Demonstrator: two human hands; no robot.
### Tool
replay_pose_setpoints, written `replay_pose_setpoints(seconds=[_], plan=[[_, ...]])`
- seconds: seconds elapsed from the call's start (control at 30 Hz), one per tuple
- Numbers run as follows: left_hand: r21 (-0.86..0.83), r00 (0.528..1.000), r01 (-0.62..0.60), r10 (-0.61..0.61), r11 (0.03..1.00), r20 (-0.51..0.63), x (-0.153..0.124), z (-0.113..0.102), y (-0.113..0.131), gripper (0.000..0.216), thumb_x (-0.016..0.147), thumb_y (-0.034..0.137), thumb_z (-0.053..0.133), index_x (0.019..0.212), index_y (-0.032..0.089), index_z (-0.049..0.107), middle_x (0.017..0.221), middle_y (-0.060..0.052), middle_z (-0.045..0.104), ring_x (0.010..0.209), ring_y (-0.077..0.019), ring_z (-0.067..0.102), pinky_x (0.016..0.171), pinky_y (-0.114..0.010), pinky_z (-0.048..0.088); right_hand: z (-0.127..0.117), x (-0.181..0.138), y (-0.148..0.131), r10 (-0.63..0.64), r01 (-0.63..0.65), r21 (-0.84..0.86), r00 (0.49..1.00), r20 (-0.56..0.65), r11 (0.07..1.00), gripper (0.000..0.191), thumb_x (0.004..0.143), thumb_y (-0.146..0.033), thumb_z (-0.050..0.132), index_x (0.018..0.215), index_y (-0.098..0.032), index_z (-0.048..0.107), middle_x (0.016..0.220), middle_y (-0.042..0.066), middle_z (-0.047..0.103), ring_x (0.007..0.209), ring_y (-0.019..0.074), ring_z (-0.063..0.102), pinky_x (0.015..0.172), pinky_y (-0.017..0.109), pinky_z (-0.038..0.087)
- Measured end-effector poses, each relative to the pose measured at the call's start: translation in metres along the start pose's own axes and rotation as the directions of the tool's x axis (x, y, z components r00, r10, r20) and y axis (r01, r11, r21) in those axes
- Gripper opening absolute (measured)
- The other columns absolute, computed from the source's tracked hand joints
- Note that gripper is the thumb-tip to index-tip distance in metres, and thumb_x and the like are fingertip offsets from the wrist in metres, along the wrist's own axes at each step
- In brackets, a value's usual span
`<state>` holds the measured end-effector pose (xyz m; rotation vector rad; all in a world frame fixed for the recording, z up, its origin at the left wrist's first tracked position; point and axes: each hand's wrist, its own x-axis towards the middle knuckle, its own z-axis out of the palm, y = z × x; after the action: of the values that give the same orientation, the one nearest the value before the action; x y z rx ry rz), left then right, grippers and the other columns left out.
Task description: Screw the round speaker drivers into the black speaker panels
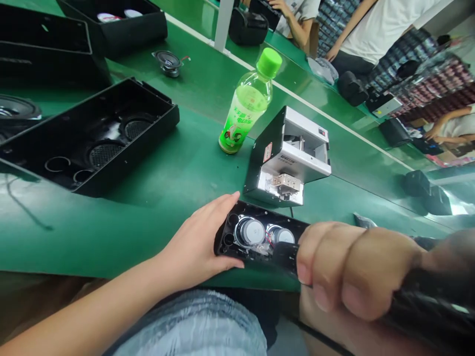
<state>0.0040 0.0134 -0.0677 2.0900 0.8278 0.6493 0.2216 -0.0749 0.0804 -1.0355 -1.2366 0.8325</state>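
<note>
My left hand (200, 242) grips the left end of an open black speaker box (237, 252), thumb and fingers on opposite sides. Inside the box sit two round speaker drivers (253, 231) with pale magnet backs and a red wire. My right hand (345, 267) is wrapped round a black electric screwdriver (434, 306), close to the camera and partly blurred. Its nose points down into the box beside the drivers; the very tip cannot be made out. Just beyond the box stands a black and white screw feeder (289, 158).
A green-capped drink bottle (247, 106) stands left of the feeder. Another open black speaker case (129, 133) lies at the left, with more cases behind it. A loose speaker driver (168, 63) rests on the green table (178, 163). Other people (386, 29) work across it.
</note>
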Motion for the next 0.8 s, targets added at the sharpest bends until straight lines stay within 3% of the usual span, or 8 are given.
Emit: replay_pose_setpoints(seconds=[0.13, 0.33, 0.5, 0.67, 0.8], plan=[[-0.001, 1.0, -0.011, 0.011, 1.0, -0.001, 0.002, 0.0, 0.002, 0.14, 0.077, 0.056, 0.099, 0.179, 0.042, 0.005, 0.181, -0.012, 0.04, 0.165, -0.0392, 0.045, 0.132, -0.062, 0.046, 0.019, 0.006, 0.0, 0.045, -0.045, -0.018, 0.999, 0.015, 0.999, 0.038, 0.09, -0.036, 0.09, 0.122, -0.039, 0.072, 0.074, -0.003, 0.074, 0.058, 0.0236, 0.066, 0.066, 0.05, 0.062], [-0.012, 1.0, -0.025, 0.025, 1.0, -0.008, 0.003, 0.002, 0.003, 0.141, 0.076, 0.055, 0.1, 0.179, 0.04, 0.006, 0.18, -0.015, 0.041, 0.164, -0.0401, 0.045, 0.131, -0.062, 0.046, 0.022, 0.009, 0.009, 0.082, -0.081, 0.017, 0.996, -0.032, 0.997, 0.026, 0.099, -0.045, 0.079, 0.121, -0.034, 0.071, 0.073, 0.0, 0.072, 0.061, 0.0233, 0.065, 0.064, 0.049, 0.062], [-0.016, 0.999, -0.035, 0.035, 0.999, 0.003, 0.002, 0.0, 0.004, 0.141, 0.076, 0.057, 0.099, 0.179, 0.039, 0.005, 0.178, -0.017, 0.043, 0.164, -0.0406, 0.045, 0.129, -0.062, 0.048, 0.024, 0.018, 0.014, 0.192, -0.195, 0.049, 0.979, 0.072, 0.979, 0.028, 0.085, -0.04, 0.094, 0.104, -0.035, 0.074, 0.07, -0.001, 0.071, 0.061, 0.0245, 0.067, 0.064, 0.046, 0.06], [-0.04, 0.999, -0.043, 0.044, 0.998, 0.008, 0.003, -0.002, 0.004, 0.135, 0.08, 0.062, 0.095, 0.179, 0.038, 0.006, 0.178, -0.017, 0.043, 0.164, -0.0415, 0.045, 0.13, -0.063, 0.046, 0.029, 0.018, 0.018, 0.145, -0.146, 0.029, 0.989, 0.021, 0.989, 0.005, 0.105, -0.034, 0.071, 0.106, -0.034, 0.076, 0.069, -0.001, 0.072, 0.06, 0.023, 0.067, 0.064, 0.045, 0.062], [-0.031, 0.999, -0.046, 0.046, 0.998, 0.008, 0.004, -0.002, 0.004, 0.134, 0.081, 0.061, 0.095, 0.178, 0.038, 0.006, 0.177, -0.017, 0.044, 0.164, -0.0398, 0.045, 0.129, -0.061, 0.047, 0.028, 0.015, 0.018, 0.152, -0.152, 0.024, 0.988, -0.002, 0.988, 0.032, 0.114, -0.025, 0.048, 0.108, -0.036, 0.077, 0.069, 0.001, 0.074, 0.062, 0.0239, 0.07, 0.067, 0.047, 0.064]])
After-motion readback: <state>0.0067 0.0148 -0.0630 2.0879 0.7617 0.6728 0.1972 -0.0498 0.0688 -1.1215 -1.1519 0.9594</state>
